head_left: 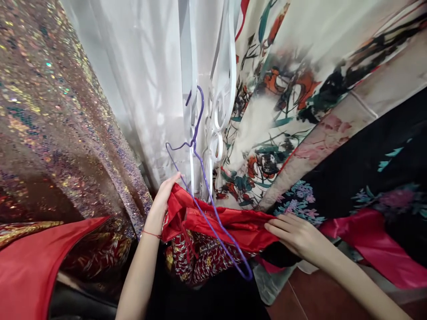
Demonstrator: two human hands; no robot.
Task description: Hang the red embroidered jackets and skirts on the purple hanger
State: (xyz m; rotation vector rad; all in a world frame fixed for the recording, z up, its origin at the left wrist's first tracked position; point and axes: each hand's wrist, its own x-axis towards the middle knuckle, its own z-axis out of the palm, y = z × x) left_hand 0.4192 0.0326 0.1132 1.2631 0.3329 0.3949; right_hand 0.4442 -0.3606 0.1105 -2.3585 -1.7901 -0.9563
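A purple wire hanger [203, 178] hangs by its hook from a white ornamental metal grille [218, 111], tilted down to the right. A red satin garment with a patterned outer side [213, 235] is draped over the hanger. My left hand [166, 194] grips the garment's upper left edge close to the hanger's left corner. My right hand [295, 233] pinches the red lining at its right end. A thin red string circles my left wrist.
A sequined gold cloth [56, 129] hangs at left, a sheer white curtain [140, 80] behind the grille, and a cream floral print fabric [283, 98] at right. Black floral cloth [376, 178] and pink satin [373, 249] lie lower right; red fabric [30, 266] lower left.
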